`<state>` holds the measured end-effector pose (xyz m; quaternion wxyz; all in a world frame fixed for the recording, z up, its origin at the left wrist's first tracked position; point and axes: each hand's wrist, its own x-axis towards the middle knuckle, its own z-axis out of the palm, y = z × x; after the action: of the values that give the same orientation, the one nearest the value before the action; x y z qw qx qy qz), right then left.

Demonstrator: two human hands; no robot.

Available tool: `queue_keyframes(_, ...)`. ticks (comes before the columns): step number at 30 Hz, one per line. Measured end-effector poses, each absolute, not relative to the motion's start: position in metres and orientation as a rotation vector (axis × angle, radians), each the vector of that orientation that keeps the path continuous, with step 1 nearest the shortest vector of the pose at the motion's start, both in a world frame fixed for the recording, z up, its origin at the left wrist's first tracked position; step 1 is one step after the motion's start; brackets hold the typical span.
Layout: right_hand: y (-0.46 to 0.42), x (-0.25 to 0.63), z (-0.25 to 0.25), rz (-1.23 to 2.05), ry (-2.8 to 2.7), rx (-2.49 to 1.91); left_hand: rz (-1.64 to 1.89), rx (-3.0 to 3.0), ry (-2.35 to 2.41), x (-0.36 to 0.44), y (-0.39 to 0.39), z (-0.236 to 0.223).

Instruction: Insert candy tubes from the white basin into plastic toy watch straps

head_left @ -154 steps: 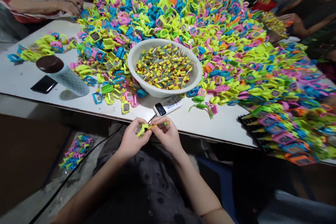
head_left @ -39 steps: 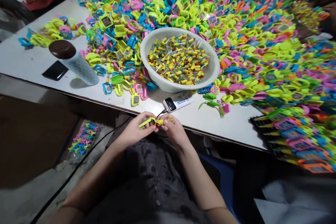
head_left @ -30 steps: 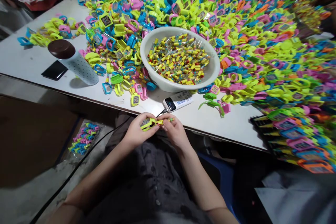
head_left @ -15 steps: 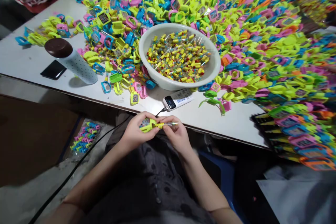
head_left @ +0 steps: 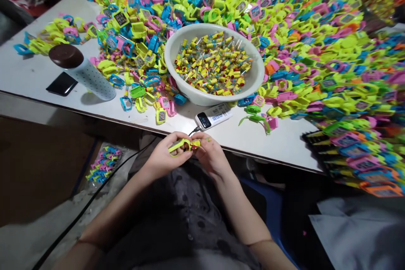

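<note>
Over my lap, close to the table's front edge, my left hand (head_left: 160, 158) is closed around a yellow-green plastic toy watch (head_left: 176, 146). The watch shows its edge and curved strap. Against its right end sits a small yellow-and-red tube (head_left: 195, 144), pinched by my right hand (head_left: 212, 157). Fingers partly cover the tube, so I cannot tell whether it is fixed to the watch. Just beyond my hands stands a white basin (head_left: 172, 67) full of similar yellow tubes with clear wrapping.
A big heap of coloured toy watches (head_left: 291, 46) spreads across the white table (head_left: 268, 145). A dotted bottle (head_left: 95, 79) and a dark phone-like slab (head_left: 62, 84) are at left. A power bank (head_left: 218, 114) trails a black cable (head_left: 91, 204). A bag of coloured pieces (head_left: 104, 164) lies below.
The toy watch has been turned in my left hand from its face to its edge. My right fingers have curled further over the tube, whose clear end now barely shows.
</note>
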<state>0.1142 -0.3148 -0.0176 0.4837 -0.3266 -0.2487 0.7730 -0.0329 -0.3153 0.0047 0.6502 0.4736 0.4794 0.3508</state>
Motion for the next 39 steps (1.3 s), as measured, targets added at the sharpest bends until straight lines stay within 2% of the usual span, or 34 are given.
queue_keyframes(8, -0.314, 0.119, -0.021, 1.890, -0.551, -0.876, 0.771, 0.933, 1.076, -0.027, -0.312, 0.006)
queue_keyframes(29, -0.316, 0.120, -0.029, 1.920, -0.707, -0.760, 0.741, 0.867, 1.006, -0.029, -0.313, 0.007)
queue_keyframes(39, -0.322, 0.117, -0.024, 1.611, -0.912, -0.956, 0.890, 1.026, 1.176, -0.026, -0.321, 0.005)
